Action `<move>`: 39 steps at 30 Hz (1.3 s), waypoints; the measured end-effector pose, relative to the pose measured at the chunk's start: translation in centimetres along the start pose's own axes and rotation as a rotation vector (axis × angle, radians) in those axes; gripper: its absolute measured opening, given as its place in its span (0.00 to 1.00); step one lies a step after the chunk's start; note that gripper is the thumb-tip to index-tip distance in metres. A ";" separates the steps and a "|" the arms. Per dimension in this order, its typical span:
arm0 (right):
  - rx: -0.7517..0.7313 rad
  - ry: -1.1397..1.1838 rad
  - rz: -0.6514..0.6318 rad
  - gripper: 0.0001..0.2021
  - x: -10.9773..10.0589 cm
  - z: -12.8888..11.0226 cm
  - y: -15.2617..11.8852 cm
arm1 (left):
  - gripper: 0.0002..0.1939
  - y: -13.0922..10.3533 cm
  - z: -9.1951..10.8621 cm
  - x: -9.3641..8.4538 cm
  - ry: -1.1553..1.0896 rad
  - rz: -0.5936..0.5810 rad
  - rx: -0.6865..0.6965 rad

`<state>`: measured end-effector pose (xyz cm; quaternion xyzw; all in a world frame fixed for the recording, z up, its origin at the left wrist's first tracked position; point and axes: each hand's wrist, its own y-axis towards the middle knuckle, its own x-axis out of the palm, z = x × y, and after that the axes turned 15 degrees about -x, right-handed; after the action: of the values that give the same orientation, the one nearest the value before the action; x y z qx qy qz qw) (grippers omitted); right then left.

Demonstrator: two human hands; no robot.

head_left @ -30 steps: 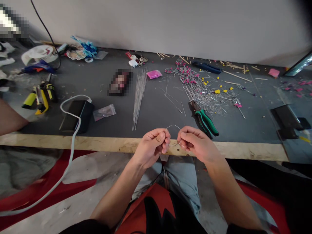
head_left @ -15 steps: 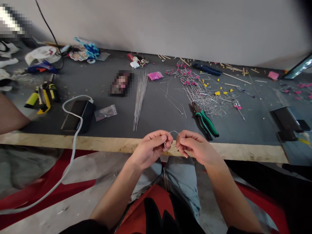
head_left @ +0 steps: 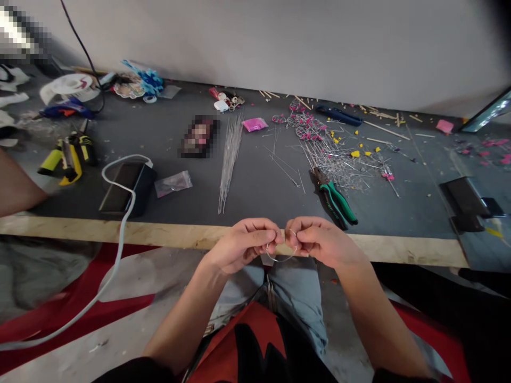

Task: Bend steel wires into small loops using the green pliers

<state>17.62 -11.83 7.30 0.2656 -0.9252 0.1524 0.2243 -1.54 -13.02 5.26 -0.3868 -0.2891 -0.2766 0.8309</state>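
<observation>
Between my two hands is a thin silver wire (head_left: 282, 260) bent into a round loop, just over the table's front edge. My left hand (head_left: 249, 243) pinches the loop's left side between thumb and fingers. The right side is pinched by my right hand (head_left: 321, 242). The wire's lower curve hangs in the open between them, while parts of it are hidden by my fingertips. Green-handled pliers (head_left: 337, 199) lie on the table beyond my right hand. Farther off, a bundle of straight wires (head_left: 230, 165) lies beyond my left hand.
A pile of wires with pink and yellow bits (head_left: 323, 138) covers the right middle. A pink packet (head_left: 254, 124) and a clear plastic bag (head_left: 173, 184) lie nearby. At left, a white cable (head_left: 122, 234) runs off a black box (head_left: 125, 189) over the wooden table edge (head_left: 159, 234).
The wire loop has turned and dropped a little, so its curve now hangs below my fingers instead of arching above them. Both hands have shifted slightly.
</observation>
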 end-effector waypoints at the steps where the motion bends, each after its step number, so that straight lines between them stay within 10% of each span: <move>1: 0.006 0.002 -0.049 0.04 -0.2 0.1 -0.1 | 0.08 -0.2 0.1 -0.2 0.020 -0.029 -0.017; 17: 0.039 0.110 -0.261 0.05 -0.7 1.6 -0.8 | 0.10 -0.1 -0.1 -1.0 0.096 -0.126 -0.162; 39: 0.011 0.039 -0.062 0.02 -1.4 1.5 -0.4 | 0.11 0.8 -0.6 -0.8 -0.003 -0.139 -0.165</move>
<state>18.46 -12.17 5.38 0.2921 -0.9112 0.1556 0.2453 -1.36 -12.88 3.97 -0.4334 -0.2929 -0.3559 0.7744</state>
